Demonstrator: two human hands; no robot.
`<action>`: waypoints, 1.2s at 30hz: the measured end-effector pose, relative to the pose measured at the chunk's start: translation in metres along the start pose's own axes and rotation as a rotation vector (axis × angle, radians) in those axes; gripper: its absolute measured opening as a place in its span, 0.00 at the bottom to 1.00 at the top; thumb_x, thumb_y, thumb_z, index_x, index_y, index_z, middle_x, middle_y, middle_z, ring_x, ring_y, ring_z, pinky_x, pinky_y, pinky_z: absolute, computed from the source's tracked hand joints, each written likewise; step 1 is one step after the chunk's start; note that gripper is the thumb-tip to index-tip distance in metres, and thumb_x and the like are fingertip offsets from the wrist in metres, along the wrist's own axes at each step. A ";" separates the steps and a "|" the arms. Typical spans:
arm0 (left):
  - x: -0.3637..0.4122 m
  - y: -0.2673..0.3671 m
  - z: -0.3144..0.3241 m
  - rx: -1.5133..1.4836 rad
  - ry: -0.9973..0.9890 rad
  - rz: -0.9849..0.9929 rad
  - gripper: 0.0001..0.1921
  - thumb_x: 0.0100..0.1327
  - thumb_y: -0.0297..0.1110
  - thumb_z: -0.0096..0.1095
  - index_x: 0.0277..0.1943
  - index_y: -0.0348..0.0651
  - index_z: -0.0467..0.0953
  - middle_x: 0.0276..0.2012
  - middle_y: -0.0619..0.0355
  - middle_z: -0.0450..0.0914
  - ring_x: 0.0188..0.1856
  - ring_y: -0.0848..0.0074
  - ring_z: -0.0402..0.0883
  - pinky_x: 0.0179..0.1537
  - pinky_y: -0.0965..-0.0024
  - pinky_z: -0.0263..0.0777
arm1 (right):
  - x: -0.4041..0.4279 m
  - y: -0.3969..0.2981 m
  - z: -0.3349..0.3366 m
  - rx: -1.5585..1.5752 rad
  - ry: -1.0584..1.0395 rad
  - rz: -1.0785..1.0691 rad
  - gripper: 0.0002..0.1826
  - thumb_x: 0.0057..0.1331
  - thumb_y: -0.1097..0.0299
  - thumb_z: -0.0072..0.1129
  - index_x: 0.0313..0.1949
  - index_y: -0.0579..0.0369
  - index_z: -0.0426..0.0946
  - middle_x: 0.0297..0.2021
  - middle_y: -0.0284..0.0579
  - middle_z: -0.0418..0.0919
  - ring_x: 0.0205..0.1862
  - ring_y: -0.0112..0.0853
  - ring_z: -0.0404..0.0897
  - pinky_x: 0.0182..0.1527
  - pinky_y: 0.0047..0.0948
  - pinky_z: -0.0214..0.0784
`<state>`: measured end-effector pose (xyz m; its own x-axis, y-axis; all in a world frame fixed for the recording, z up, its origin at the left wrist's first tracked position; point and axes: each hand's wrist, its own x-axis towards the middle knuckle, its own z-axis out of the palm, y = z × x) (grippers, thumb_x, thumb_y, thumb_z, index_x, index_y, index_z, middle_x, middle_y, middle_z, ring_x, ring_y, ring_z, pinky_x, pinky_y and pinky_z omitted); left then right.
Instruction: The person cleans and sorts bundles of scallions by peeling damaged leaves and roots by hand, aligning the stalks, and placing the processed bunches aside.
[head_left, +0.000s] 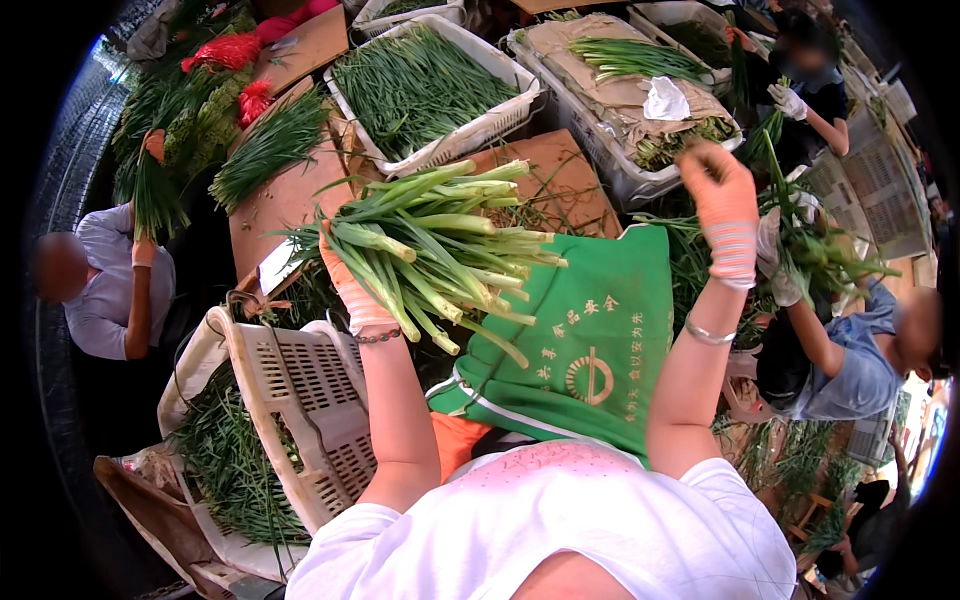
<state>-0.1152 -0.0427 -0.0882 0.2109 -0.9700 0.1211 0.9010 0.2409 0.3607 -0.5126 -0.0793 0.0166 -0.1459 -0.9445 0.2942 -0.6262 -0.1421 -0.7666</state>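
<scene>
In an orange-palmed knit glove, my left hand (351, 289) is closed around a thick bunch of leafy green stalks (450, 255), like scallions or green garlic. Their pale cut ends fan out to the right, over the green apron (585, 315) across my lap, and the leaves trail off to the left. My right hand (716, 184), gloved alike, is raised to the right of the bunch and apart from it. Its fingers are curled and blurred, so whether anything small is between them is unclear. Beyond it lies a white crate (589, 146) topped with brown paper and green stalks.
Cut greens fill a white plastic crate (442, 154) ahead and a tilted basket (300, 405) at my left. Cardboard (259, 225) bears another bundle (270, 150). One person (120, 277) works at the left; others (847, 367) handle greens at the right.
</scene>
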 end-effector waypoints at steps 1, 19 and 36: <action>-0.001 0.000 -0.001 0.015 -0.027 0.041 0.17 0.61 0.48 0.62 0.43 0.43 0.79 0.42 0.54 0.83 0.45 0.65 0.81 0.51 0.56 0.75 | -0.009 -0.003 -0.002 -0.502 0.046 0.020 0.17 0.57 0.60 0.60 0.46 0.47 0.81 0.45 0.45 0.80 0.46 0.43 0.79 0.52 0.36 0.69; 0.016 0.009 -0.013 -0.185 -0.546 -0.118 0.33 0.65 0.22 0.47 0.72 0.50 0.49 0.69 0.33 0.49 0.69 0.38 0.51 0.62 0.29 0.54 | -0.059 -0.132 0.061 0.252 -0.112 -0.622 0.10 0.55 0.61 0.66 0.34 0.52 0.82 0.29 0.43 0.79 0.31 0.36 0.80 0.32 0.33 0.71; 0.006 -0.005 -0.044 -0.179 -0.505 0.150 0.33 0.66 0.24 0.48 0.72 0.51 0.49 0.69 0.35 0.49 0.69 0.38 0.51 0.63 0.29 0.53 | -0.068 -0.118 0.056 0.733 -0.319 -0.395 0.16 0.53 0.76 0.65 0.44 0.52 0.79 0.43 0.43 0.78 0.41 0.30 0.79 0.43 0.27 0.73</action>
<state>-0.1018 -0.0516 -0.1300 0.1733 -0.7787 0.6031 0.9349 0.3226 0.1479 -0.3856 -0.0147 0.0552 0.2653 -0.8085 0.5253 0.0776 -0.5251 -0.8475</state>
